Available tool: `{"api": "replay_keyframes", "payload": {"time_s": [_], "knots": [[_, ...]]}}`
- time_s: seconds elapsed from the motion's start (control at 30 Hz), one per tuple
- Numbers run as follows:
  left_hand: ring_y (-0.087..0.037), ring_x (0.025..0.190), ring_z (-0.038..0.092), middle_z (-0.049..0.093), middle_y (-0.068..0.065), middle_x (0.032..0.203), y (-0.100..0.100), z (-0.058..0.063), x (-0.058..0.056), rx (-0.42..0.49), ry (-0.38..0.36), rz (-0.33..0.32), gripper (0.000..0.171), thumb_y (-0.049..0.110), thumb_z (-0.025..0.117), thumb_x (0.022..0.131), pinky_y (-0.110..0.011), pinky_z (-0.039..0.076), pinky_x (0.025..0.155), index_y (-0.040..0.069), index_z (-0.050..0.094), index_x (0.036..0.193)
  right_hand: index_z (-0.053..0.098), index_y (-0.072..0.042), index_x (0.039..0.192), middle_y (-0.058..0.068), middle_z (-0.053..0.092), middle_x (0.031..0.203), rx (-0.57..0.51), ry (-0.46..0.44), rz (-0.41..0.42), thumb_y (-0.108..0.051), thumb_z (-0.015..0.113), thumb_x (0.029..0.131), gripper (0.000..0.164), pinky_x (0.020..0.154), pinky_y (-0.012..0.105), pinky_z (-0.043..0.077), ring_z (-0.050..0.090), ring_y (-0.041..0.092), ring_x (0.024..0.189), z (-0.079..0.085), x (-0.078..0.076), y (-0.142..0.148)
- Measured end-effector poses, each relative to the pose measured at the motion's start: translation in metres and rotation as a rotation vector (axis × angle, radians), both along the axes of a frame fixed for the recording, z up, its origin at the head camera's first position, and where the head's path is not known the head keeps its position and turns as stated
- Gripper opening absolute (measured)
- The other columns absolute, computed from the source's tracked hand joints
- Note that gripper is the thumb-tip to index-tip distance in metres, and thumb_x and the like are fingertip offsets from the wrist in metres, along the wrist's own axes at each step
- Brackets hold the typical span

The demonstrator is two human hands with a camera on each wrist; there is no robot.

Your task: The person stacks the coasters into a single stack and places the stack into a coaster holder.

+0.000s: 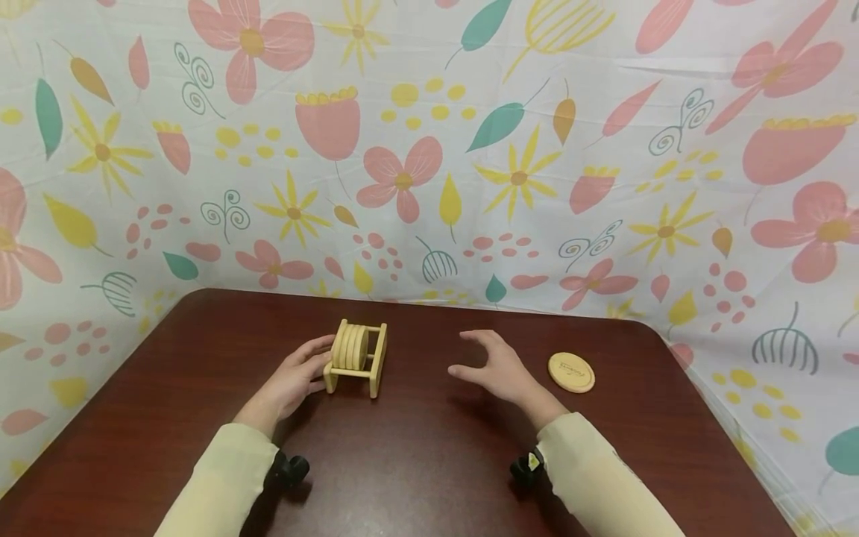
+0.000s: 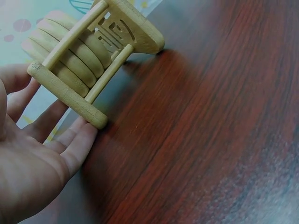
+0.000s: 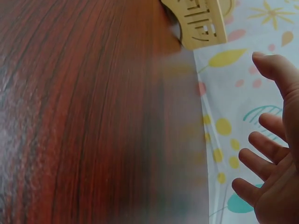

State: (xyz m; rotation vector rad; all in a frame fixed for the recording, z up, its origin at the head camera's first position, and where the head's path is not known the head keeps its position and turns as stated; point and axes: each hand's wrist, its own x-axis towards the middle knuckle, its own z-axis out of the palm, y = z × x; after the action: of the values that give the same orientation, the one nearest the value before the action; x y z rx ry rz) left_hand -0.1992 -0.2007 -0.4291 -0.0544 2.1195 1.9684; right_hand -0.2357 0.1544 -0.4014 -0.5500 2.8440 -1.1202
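Note:
A small light-wood coaster holder [image 1: 376, 365] stands left of the table's middle, with several round coasters [image 1: 350, 347] upright side by side between its rails. My left hand [image 1: 293, 382] is at the holder's left side. In the left wrist view, its extended fingers [image 2: 77, 147] rest against the outer face of the near side panel [image 2: 70, 95], which hides some fingertips. Right of the holder, my right hand [image 1: 499, 371] hovers apart from it, thumb and fingers spread, holding nothing. A single round coaster [image 1: 571, 372] with a faint engraved mark lies flat beyond my right wrist.
The dark red-brown wooden table [image 1: 416, 462] has rounded far corners. A white cloth [image 1: 429, 246] with flower and leaf prints hangs behind it and along the sides. Black wrist cameras [image 1: 290, 470] sit at both cuffs, close over the tabletop.

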Motion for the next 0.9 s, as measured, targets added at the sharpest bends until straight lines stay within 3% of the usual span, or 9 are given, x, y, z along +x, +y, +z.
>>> {"api": "replay_keyframes", "payload": {"time_s": [0.17, 0.47, 0.6, 0.9], "knots": [[-0.028, 0.129, 0.044, 0.027, -0.014, 0.152, -0.004, 0.0, 0.001, 0.053, 0.017, -0.034, 0.054, 0.03, 0.043, 0.102, -0.049, 0.035, 0.106, 0.017, 0.023, 0.151, 0.051, -0.012, 0.134, 0.009, 0.046, 0.138, -0.01, 0.008, 0.005, -0.048, 0.074, 0.077, 0.072, 0.101, 0.051, 0.04, 0.046, 0.032, 0.126, 0.001, 0.001, 0.004], [-0.002, 0.108, 0.057, 0.019, -0.014, 0.155, -0.014, 0.001, 0.01, 0.159, -0.011, -0.107, 0.062, 0.012, 0.046, 0.097, -0.046, 0.032, 0.109, 0.016, 0.017, 0.153, 0.051, -0.013, 0.134, 0.011, 0.046, 0.138, -0.005, 0.026, 0.008, -0.048, 0.073, 0.078, 0.07, 0.099, 0.053, 0.04, 0.047, 0.033, 0.125, 0.004, 0.001, 0.011], [-0.005, 0.116, 0.053, 0.019, -0.013, 0.156, -0.016, 0.001, 0.013, 0.145, -0.007, -0.137, 0.064, 0.019, 0.051, 0.098, -0.048, 0.032, 0.11, 0.017, 0.018, 0.153, 0.052, -0.011, 0.133, 0.011, 0.047, 0.137, 0.001, 0.039, 0.006, -0.048, 0.073, 0.078, 0.07, 0.099, 0.053, 0.04, 0.047, 0.033, 0.125, 0.003, 0.001, 0.014], [-0.016, 0.126, 0.048, 0.02, -0.011, 0.155, -0.014, 0.001, 0.013, 0.122, -0.014, -0.114, 0.063, 0.021, 0.054, 0.096, -0.049, 0.033, 0.109, 0.018, 0.022, 0.151, 0.054, -0.012, 0.131, 0.01, 0.049, 0.136, -0.011, 0.055, -0.011, -0.048, 0.074, 0.077, 0.069, 0.099, 0.051, 0.041, 0.048, 0.03, 0.124, 0.006, 0.002, 0.022]]}}
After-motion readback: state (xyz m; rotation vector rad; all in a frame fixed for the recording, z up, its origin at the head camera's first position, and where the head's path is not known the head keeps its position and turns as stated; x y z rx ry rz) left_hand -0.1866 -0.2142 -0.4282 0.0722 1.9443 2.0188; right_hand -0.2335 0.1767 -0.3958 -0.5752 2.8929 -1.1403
